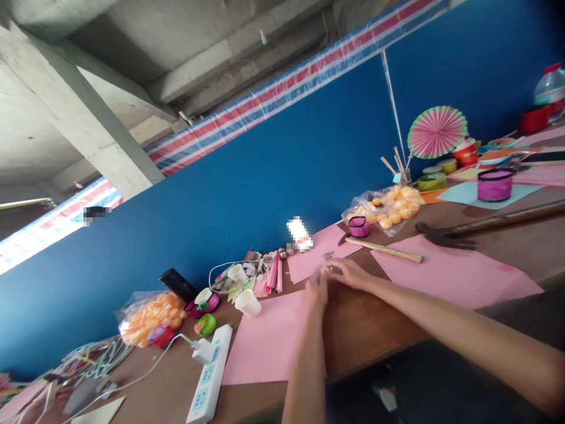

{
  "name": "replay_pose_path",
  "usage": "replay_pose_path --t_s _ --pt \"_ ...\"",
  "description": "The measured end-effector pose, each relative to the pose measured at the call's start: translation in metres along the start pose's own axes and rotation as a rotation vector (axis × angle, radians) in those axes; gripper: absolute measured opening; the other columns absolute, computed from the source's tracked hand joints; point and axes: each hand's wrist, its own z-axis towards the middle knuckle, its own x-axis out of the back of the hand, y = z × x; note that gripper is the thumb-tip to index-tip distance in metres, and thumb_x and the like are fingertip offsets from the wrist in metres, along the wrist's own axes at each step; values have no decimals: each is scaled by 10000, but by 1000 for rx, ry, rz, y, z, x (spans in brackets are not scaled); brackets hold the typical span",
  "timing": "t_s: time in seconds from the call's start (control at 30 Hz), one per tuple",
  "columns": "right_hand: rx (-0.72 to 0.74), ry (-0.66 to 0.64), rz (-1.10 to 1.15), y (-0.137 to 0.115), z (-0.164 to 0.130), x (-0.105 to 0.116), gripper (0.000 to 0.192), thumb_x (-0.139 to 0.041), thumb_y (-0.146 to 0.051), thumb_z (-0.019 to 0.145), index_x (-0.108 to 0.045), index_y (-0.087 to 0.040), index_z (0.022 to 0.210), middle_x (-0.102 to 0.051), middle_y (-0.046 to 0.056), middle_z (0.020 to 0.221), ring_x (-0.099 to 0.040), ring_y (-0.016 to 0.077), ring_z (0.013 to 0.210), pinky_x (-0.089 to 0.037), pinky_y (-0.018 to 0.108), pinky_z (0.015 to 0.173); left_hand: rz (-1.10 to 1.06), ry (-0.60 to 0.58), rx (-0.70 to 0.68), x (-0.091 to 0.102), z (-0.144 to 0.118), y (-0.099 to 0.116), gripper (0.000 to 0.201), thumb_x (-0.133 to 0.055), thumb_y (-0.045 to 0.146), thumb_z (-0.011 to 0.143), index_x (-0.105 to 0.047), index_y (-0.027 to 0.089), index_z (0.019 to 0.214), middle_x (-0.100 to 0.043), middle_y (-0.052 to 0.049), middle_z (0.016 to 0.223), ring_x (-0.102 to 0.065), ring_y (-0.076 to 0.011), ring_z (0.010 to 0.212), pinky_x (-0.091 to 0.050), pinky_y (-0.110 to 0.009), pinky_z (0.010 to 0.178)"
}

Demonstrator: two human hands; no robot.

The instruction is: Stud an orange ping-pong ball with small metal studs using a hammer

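I see soft light on the brown wooden table (371,333), slight blur, the flat blue wall (265,182) darkening rightward.

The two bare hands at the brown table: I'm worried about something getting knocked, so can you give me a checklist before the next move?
1. Bare left hand and bare right hand close together at the brown table: ok.
2. Firm hold on the small pale thing between the hands: cannot tell; too small, partly covered.
3. Tiny silvery pieces out of the way: not ok; they lie loose just beyond the hands.
4. Small hammer with pale wooden handle clear of both hands: ok.
5. Long white power strip clear of both hands: ok; it lies off to the left.
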Motion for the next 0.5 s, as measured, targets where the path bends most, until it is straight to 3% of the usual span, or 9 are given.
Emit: replay_pose_path --t_s 0.3,0.5 --pt "1 -20 8 -4 0 3 300 -508 -376 812 -594 -214 1048 -638 76 1030 -593 223 924 -465 345 809 -29 12 26 -2 1 -6 387 -345 386 863 -631 194 1040 -692 -48 853 -630 -184 763 -492 -343 765" --pt "16 12 0 -1 -1 -1 317 -451 -371 847 -569 -212 1095 -626 80 1063 -584 217 942 -459 349 825 -42 12 11 -3 0 -4 356 -449 406 822 -614 204 1063 -670 -57 998 -612 -201 920 -467 -346 839"
